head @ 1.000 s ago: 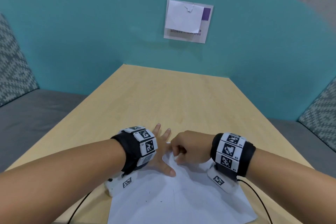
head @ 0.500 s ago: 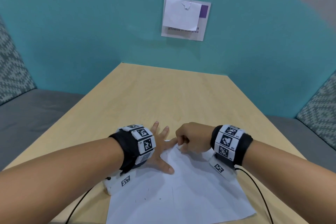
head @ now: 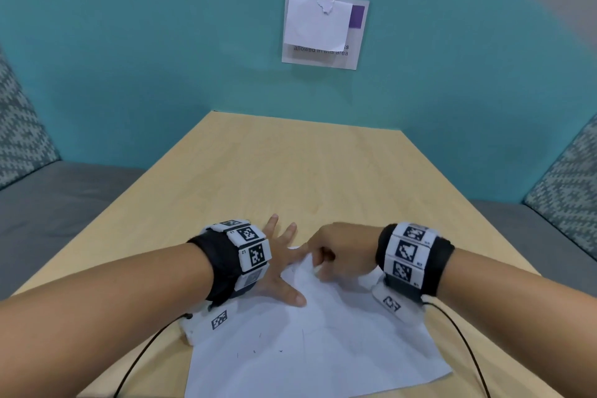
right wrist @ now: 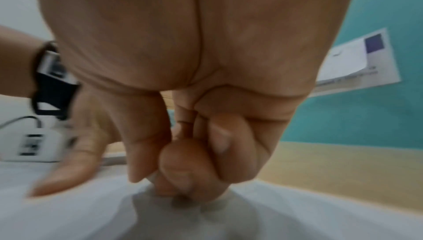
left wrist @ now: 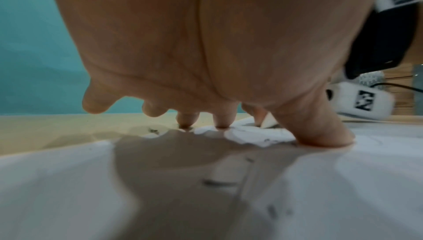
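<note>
A white sheet of paper [head: 323,349] with faint pencil marks lies at the near edge of the wooden table [head: 290,171]. My left hand [head: 277,268] lies spread on the sheet's far left corner, and its fingertips [left wrist: 222,121] press down. My right hand [head: 342,252] is curled just to the right of it, its fingertips [right wrist: 183,180] bunched and pressed onto the paper. A small white piece [left wrist: 268,121] shows under those fingers; I cannot tell whether it is an eraser or a paper fold. The paper [left wrist: 251,135] is wrinkled there.
A sign with a white note [head: 324,31] hangs on the teal wall behind the table. Grey benches with patterned cushions flank the table at the left [head: 48,210] and the right [head: 565,178]. Black cables [head: 142,355] trail from both wrist units.
My right hand has shifted slightly over the sheet's far corner while staying curled. My left hand has stayed spread on the paper.
</note>
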`<state>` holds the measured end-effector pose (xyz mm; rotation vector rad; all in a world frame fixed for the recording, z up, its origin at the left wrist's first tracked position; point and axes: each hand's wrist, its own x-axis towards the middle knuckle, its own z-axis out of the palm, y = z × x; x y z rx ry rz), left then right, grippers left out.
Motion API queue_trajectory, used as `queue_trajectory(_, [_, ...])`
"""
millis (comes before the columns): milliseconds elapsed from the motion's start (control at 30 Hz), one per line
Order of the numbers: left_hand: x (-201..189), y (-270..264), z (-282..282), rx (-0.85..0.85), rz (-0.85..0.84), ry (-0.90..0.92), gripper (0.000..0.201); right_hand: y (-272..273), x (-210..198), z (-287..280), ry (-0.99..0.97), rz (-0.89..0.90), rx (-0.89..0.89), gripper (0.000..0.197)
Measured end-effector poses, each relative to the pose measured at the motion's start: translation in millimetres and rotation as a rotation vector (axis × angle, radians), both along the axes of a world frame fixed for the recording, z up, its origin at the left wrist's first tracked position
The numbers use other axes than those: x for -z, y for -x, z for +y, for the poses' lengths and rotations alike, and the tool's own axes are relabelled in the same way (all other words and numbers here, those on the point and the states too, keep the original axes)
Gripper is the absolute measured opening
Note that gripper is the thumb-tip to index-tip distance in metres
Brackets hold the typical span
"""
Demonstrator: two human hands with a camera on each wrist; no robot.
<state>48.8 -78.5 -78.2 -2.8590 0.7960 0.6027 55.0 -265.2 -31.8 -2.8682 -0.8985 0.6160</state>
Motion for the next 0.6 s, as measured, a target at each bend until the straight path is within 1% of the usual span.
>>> queue_trajectory(67, [1.2, -0.8, -0.3, -0.006, -0.010, -0.023, 0.108, -13.5, -5.1, -7.7, -0.002, -0.037, 0.084, 0.010])
queue_trajectory(100, [0.9, -0.3, -0.6, -0.009, -0.011, -0.027, 0.109, -15.1, -3.9, -8.4, -0.003, -0.053, 0.087, 0.009])
queue_trajectory(167, [0.6, -0.1, -0.7, -0.017, -0.003, -0.013, 0.107, -6.7, -0.4, -2.4, -0.004, -0.053, 0.016, 0.008])
queue_trajectory(233, [0.4, -0.6, -0.5, -0.013, 0.008, -0.001, 0.105, 3.2, 1.9, 2.6, -0.017, -0.003, -0.037, 0.008])
queue_trajectory(267, [0.1, -0.8, -0.4, -0.008, 0.005, -0.008, 0.105, 1.7, 0.5, 1.7, -0.012, 0.005, -0.027, 0.009])
queue_trajectory(367, [1.7, -1.2, 0.1, -0.002, -0.010, -0.028, 0.109, -15.8, -5.7, -10.6, -0.006, -0.018, 0.114, 0.014])
queue_trajectory(500, [1.2, -2.2, -1.7, 0.025, -0.038, -0.019, 0.110, -18.0, -1.5, -11.2, -0.017, -0.039, 0.094, 0.012])
queue_trajectory(600, [0.5, -0.5, -9.6, 0.021, -0.018, 0.005, 0.106, -17.0, -2.7, -11.6, -0.006, -0.071, 0.107, 0.009])
